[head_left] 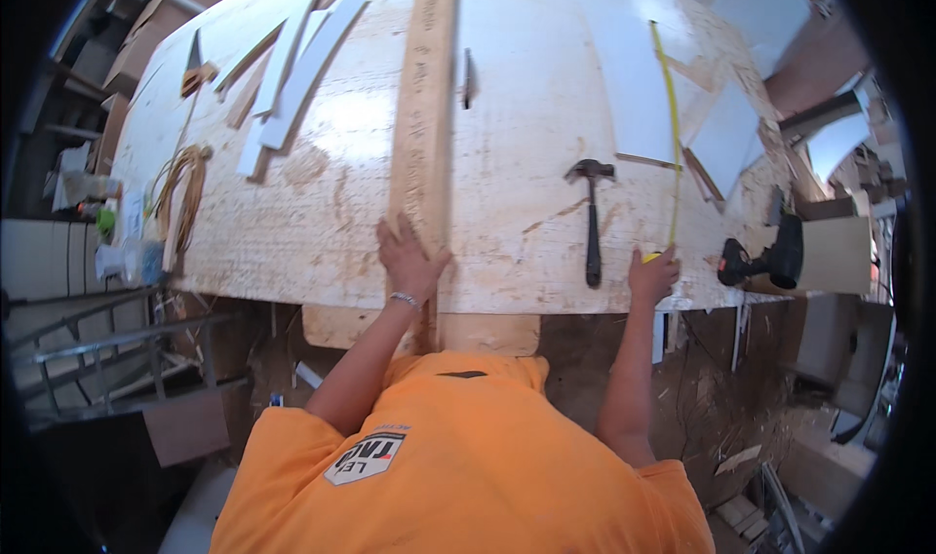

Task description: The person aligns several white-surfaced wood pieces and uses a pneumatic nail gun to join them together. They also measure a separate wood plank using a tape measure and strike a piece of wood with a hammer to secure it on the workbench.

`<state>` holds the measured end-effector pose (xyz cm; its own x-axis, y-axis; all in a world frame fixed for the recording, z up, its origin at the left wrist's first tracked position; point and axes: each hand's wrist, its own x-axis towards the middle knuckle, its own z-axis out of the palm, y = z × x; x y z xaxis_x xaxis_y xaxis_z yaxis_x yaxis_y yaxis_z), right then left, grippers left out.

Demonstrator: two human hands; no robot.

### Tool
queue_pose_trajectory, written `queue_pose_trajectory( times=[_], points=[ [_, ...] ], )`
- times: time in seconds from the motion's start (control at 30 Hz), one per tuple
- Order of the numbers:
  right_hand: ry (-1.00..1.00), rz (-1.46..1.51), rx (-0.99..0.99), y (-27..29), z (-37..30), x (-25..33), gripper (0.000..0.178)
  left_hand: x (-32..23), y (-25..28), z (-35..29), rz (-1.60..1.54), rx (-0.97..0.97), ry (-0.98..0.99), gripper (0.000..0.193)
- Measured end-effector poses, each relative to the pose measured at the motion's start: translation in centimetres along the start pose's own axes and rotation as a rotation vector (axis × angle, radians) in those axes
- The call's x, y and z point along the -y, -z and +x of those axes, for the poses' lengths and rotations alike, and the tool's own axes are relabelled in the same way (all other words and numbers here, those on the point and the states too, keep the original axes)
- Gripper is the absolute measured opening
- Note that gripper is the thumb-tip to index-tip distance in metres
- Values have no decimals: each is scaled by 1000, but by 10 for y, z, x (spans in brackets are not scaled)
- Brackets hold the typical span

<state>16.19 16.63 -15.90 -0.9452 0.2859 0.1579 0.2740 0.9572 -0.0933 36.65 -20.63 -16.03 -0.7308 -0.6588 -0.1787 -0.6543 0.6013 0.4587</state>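
A long wooden plank (pixel 419 115) runs away from me across the worktable, between its near edge and the top of the view. My left hand (pixel 409 262) rests on the near part of this plank, fingers spread over its face and the thumb toward its right side. At the table's near edge on the right, my right hand (pixel 653 276) is closed round a yellow tape measure (pixel 650 258), mostly covered by the fingers. Its yellow blade (pixel 671 96) stretches away from me, past the white panel (pixel 634 96). A black-handled claw hammer (pixel 592 218) lies between my two hands.
White strips (pixel 312 72) lie in a pile at the far left of the worktable (pixel 526 281), near a coiled cord (pixel 182 189). A cordless drill (pixel 765 254) sits at the right edge, below another white panel (pixel 726 135). A metal ladder (pixel 107 354) stands at lower left.
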Motion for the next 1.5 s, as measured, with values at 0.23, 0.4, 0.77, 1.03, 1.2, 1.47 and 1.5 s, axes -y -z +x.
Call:
queue_pose_trajectory(
  times=[0.23,0.4,0.77,1.03,1.2,1.47,1.5],
  points=[
    [-107,199,256,-12,22,-46,84,-2,16,2,-36,86,-9,119],
    [-293,1071,824,57,19,-45,70,-5,58,27,-55,21,-185,111],
    [34,1100,1315,124,-117,-82,76,-53,228,234,-1424,194,-323,94],
    [-9,942,1412,135,-124,-141,84,-38,232,278,-1438,283,-401,78],
    [110,753,1349,121,-119,-172,87,-64,185,277,-704,351,-168,92],
    [-66,593,1311,130,-103,-182,86,-44,141,272,-1715,483,-25,59],
    [-70,567,1281,133,-104,-179,85,-46,144,270,-1741,523,-8,57]
  ],
)
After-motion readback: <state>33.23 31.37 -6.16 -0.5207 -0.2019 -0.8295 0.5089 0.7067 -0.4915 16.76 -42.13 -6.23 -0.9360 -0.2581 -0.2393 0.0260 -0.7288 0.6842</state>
